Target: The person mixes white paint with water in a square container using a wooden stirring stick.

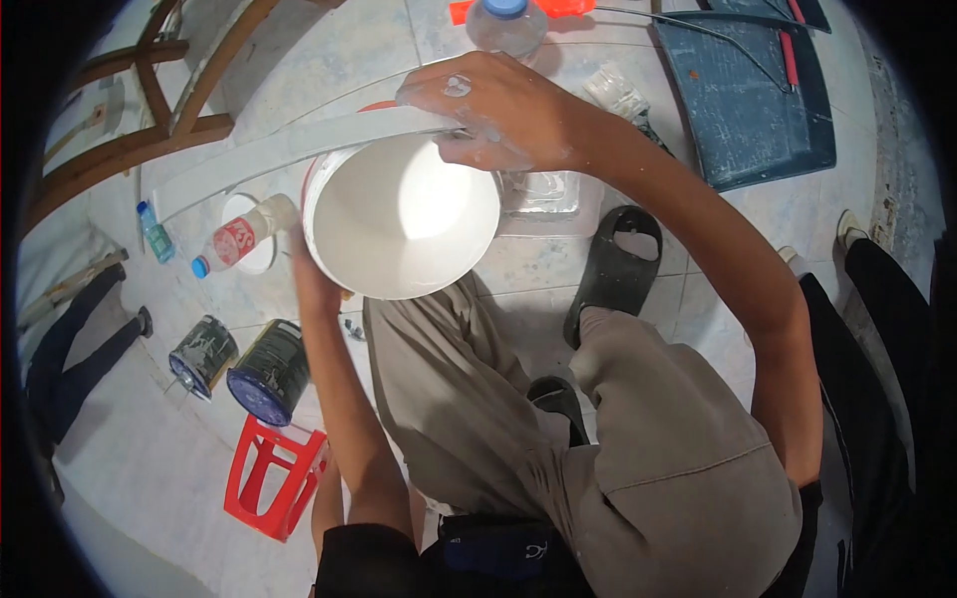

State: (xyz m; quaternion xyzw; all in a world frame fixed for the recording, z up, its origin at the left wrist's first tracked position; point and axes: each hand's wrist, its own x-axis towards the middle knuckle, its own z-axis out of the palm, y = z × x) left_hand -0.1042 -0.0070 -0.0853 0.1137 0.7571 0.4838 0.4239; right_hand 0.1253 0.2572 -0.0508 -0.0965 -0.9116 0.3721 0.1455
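Note:
A white bucket is in front of me, its open mouth towards me and its inside white. My left hand grips the bucket's left side, with the fingers hidden behind it. My right hand, smeared with white, is closed round one end of a long flat stick coated in white. The stick lies across the bucket's far rim and reaches out to the left. Below its outer part, a bottle with a red label and blue cap lies over a white lid.
Two paint cans and a red plastic stool are at lower left. Wooden frame pieces stand upper left. A clear jug, a plastic tray and a dark paint tray lie beyond. Other people's legs show at both sides.

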